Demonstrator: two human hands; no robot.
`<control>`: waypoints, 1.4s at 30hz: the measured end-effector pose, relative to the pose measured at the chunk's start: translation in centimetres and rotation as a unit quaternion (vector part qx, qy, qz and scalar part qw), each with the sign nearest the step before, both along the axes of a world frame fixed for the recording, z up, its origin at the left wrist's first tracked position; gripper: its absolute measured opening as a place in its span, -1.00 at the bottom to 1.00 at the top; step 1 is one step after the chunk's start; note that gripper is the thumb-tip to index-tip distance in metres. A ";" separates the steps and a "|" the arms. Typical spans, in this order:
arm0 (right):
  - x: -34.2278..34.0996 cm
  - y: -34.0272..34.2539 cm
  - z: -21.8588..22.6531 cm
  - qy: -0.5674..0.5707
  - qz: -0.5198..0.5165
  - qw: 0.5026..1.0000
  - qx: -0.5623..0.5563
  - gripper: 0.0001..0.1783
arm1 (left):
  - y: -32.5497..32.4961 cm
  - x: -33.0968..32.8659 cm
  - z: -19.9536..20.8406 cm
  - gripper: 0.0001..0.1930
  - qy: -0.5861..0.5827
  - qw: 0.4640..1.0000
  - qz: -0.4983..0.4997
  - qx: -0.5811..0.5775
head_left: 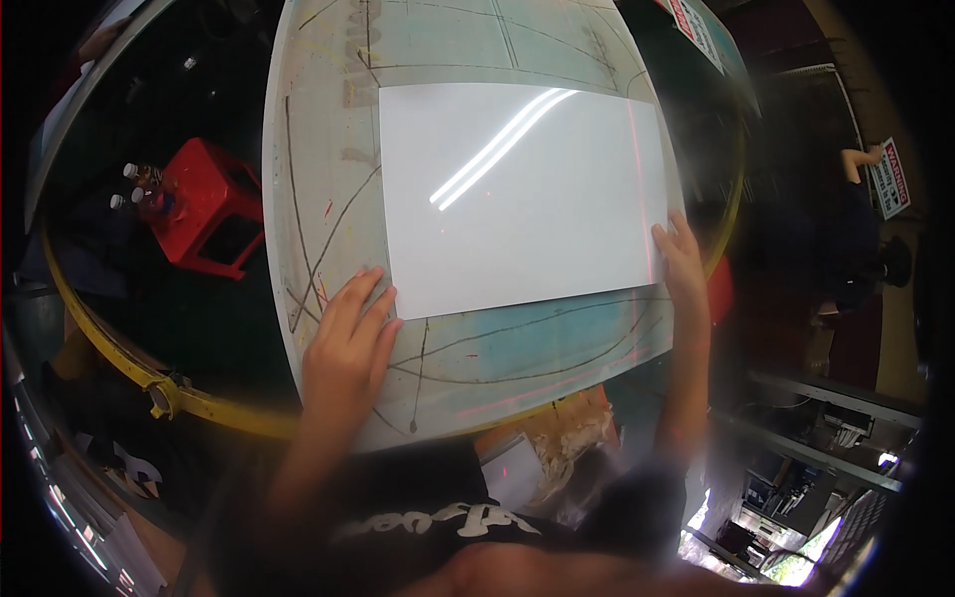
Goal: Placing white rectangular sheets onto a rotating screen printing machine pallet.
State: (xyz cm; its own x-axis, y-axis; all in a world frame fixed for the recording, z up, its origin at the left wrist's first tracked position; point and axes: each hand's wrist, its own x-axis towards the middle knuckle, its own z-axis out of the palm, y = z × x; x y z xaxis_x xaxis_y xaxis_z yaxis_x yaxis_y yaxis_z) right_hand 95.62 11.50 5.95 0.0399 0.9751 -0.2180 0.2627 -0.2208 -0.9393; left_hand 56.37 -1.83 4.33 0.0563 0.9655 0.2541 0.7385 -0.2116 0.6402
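White and glossy, a flat rectangular sheet (517, 239) lay between the two hands, and look at that shine: twin bright streaks bent straight across its face! The left hand (350, 323) was there at its lower left corner, palm down, fingers loosely spread, fingertips right by the edge, nothing gripped. Over on the other side, the right hand (683, 264) had its fingers bent at the sheet's right edge; from my spot I couldn't tell whether they pinched it. A thin red line of light (640, 189) ran down the sheet just left of those fingers.

And the surface beneath both hands! A pale, worn board (323, 129), greyish and blue-green, criss-crossed with dark scrawled lines (413, 428). A curved yellow rail (234, 416) swept round below the left hand. Well left of that hand, a smooth red stool (194, 204) carried bottles (149, 194); far beyond the right hand, a person in dark clothing (851, 239).
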 end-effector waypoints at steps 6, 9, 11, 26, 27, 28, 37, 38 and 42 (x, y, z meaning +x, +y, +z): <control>0.0 0.4 0.1 -0.001 0.023 1.000 0.002 -0.61 | 0.0 0.2 0.3 -0.74 0.000 1.000 0.005 0.002; 0.1 0.4 0.1 -0.012 0.006 1.000 0.012 -0.60 | 0.0 0.3 0.3 -0.76 0.007 1.000 0.004 0.002; 0.4 0.5 0.2 -0.018 0.014 1.000 0.013 -0.59 | -0.1 0.4 0.3 -0.77 0.009 1.000 0.003 0.002; -0.2 1.0 0.8 -0.029 0.031 0.999 0.009 -0.60 | -0.2 0.5 1.1 -0.75 0.018 1.000 0.007 0.008; -0.1 1.0 0.7 -0.031 0.029 0.999 0.007 -0.60 | -0.1 0.6 0.8 -0.75 0.019 1.000 0.005 0.007; 0.0 1.0 0.6 -0.041 0.024 0.999 0.002 -0.59 | 0.0 0.7 0.5 -0.75 0.020 1.000 0.003 0.008; -1.0 0.3 1.3 -0.081 0.015 0.997 0.008 -0.54 | 0.0 0.8 1.0 -0.78 0.028 1.000 0.002 -0.006; -1.7 0.1 1.4 -0.100 0.002 0.995 0.022 -0.54 | 0.0 0.8 1.0 -0.78 0.028 1.000 0.001 -0.007; -2.5 0.2 1.5 -0.151 -0.042 0.987 0.040 -0.52 | 0.2 0.8 1.0 -0.77 0.036 0.999 -0.001 -0.005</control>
